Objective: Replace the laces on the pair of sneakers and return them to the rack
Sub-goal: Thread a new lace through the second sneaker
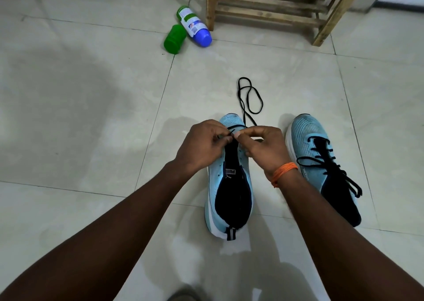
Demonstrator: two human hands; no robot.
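Roughly halfway imo: one laced sneaker (321,160) sits mid-floor, while left hand (202,145) and right hand (266,148) both pinch the black lace (243,112) at the other sneaker's (229,186) lowest eyelets, with the rack (270,14) trip yet to come.

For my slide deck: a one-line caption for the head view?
Left hand and right hand pinch a black lace at the toe-end eyelets of a light-blue sneaker; the laced sneaker stands beside it.

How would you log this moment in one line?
step: threading lace | left hand: pinches lace | right hand: pinches lace | unlaced shoe: on floor | laced shoe: beside it
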